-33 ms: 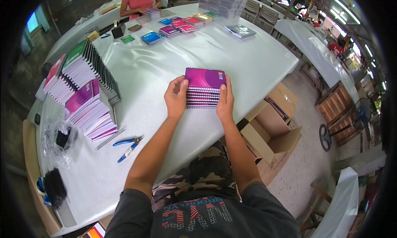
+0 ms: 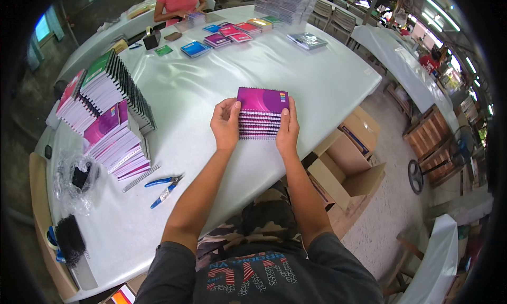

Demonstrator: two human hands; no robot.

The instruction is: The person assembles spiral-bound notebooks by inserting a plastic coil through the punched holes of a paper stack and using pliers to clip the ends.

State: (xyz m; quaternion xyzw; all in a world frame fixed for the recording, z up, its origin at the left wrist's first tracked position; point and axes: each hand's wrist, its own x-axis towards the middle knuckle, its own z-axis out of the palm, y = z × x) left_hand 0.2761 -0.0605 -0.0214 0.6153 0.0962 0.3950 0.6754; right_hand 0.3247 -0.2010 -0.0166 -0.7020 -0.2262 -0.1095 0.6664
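Observation:
A stack of purple spiral-bound notebooks (image 2: 261, 101) is gripped between my two hands over the table, its wire bindings lined up toward me. My left hand (image 2: 226, 123) closes on the left side, thumb on the top cover. On the right side my right hand (image 2: 287, 129) presses in the same way, thumb near the cover's edge. Left of my left forearm lie blue-handled pliers (image 2: 163, 190) and a loose wire spiral (image 2: 140, 178). Beyond them stands a pile of unbound purple booklets (image 2: 119, 140), beside taller stacks of black-bound green notebooks (image 2: 108, 82).
Crumpled clear plastic (image 2: 74, 180) and black binding coils (image 2: 70, 238) lie at the left edge. Small coloured notebooks (image 2: 216, 39) spread across the far side, near a person in pink (image 2: 179, 2). Open cardboard boxes (image 2: 343, 164) sit on the floor to the right.

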